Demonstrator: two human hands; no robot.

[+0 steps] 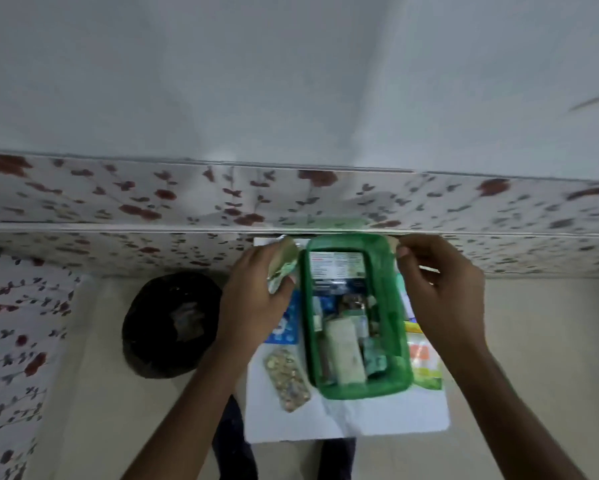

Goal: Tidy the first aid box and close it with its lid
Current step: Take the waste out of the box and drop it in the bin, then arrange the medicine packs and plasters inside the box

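The green first aid box [393, 327] stands open on a white sheet [360, 420] on the floor, filled with several packets and a white carton. My left hand [253, 303] is left of the box, gripping a crumpled green-and-white packet [280, 268]. My right hand [440, 292] is at the box's far right corner, fingers pinched on something small and pale that I cannot make out. A blister strip of tablets [287, 379] lies on the sheet left of the box. A blue packet [287, 327] lies under my left hand. The lid is not clearly visible.
A black round bin [170, 323] with scraps inside sits on the floor to the left. A flower-patterned mattress edge [187, 202] runs across just behind the box. Orange-and-green packets [424, 362] lie right of the box. My legs show under the sheet's near edge.
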